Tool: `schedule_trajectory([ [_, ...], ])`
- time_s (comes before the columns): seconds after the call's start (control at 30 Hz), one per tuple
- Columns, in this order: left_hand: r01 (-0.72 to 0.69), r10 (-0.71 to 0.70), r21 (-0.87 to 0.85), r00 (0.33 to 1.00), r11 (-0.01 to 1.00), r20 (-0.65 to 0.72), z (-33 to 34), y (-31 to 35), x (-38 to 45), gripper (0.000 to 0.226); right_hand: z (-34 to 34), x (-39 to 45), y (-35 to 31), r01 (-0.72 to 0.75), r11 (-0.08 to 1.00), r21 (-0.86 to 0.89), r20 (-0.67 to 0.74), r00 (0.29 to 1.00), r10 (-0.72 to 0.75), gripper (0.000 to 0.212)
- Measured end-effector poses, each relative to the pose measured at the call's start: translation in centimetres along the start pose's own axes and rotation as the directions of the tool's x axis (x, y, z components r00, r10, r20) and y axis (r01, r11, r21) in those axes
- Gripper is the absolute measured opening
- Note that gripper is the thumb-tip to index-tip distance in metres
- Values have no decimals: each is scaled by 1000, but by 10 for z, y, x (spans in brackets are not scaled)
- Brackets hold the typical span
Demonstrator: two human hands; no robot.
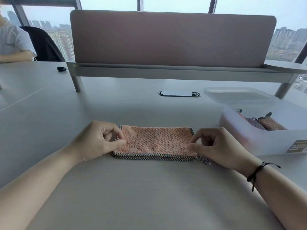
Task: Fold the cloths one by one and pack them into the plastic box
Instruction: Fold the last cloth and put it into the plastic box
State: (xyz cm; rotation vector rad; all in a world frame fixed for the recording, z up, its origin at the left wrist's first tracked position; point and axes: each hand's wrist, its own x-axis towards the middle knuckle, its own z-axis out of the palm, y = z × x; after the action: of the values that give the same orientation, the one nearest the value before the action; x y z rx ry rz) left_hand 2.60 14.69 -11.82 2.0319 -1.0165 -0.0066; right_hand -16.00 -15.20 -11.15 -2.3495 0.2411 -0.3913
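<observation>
Soft, light cloth (156, 142) between both hands; left hand (98, 140) and right hand (216, 146) pinching its short ends. Best gripped at checked-trim corners; box (265, 143) beyond right hand.

Cloth (156, 143) on table (132, 196) between both hands, plastic box (265, 140) to its right, lid (235, 95) behind box.
</observation>
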Motion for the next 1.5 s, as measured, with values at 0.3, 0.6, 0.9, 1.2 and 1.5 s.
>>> schedule_trajectory([
  [0.3,-200,158,534,980,821,125,53,34,21,61,64,11,-63,260,868,-422,-292,868,-401,29],
  [0.6,-123,-194,635,893,763,407,61,26,24,62,105,28,-69,12,905,-426,187,980,75,93],
  [0.9,-34,-254,630,897,776,361,49,21,21,74,78,25,-44,-144,814,-562,114,962,249,108],
  [1.2,24,-224,509,915,860,335,38,10,17,51,61,20,-30,-151,791,-593,114,956,268,105],
  [1.5,73,-177,492,970,867,166,31,25,3,52,60,-6,-57,68,753,-654,-244,924,-295,54],
])
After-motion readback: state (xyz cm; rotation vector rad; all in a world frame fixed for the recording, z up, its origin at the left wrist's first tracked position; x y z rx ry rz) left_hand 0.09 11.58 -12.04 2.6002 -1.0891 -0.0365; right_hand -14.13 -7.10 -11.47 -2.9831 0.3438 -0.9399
